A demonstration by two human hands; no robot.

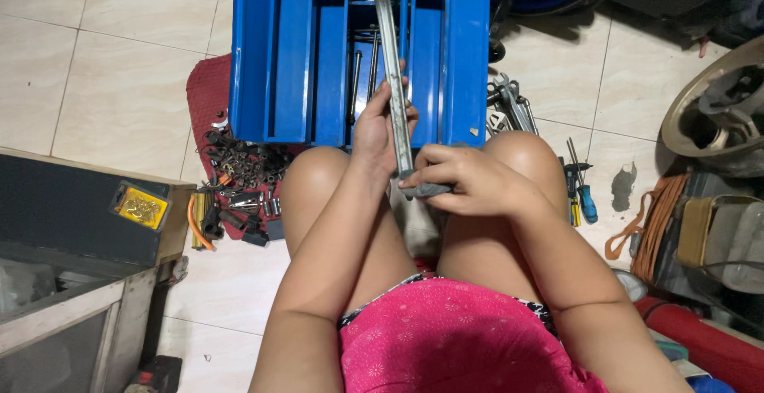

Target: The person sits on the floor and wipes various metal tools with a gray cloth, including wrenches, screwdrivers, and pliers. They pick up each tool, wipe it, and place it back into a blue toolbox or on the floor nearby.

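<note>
A long grey metal tool [391,74] stands nearly upright over my knees. My left hand [380,126] wraps around its middle. My right hand [465,179] grips its lower end, where a grey cloth-like piece [426,190] shows under the fingers. Behind the tool lies an open blue metal toolbox [294,58] with fold-out trays; several long tools rest in its centre compartment [362,66].
A heap of nuts, bolts and sockets [243,166] lies on a red mat [205,98] at the left. Wrenches [509,106] and screwdrivers [579,186] lie to the right. A dark box [72,202] stands left; an orange cord [652,222] and clutter are at right.
</note>
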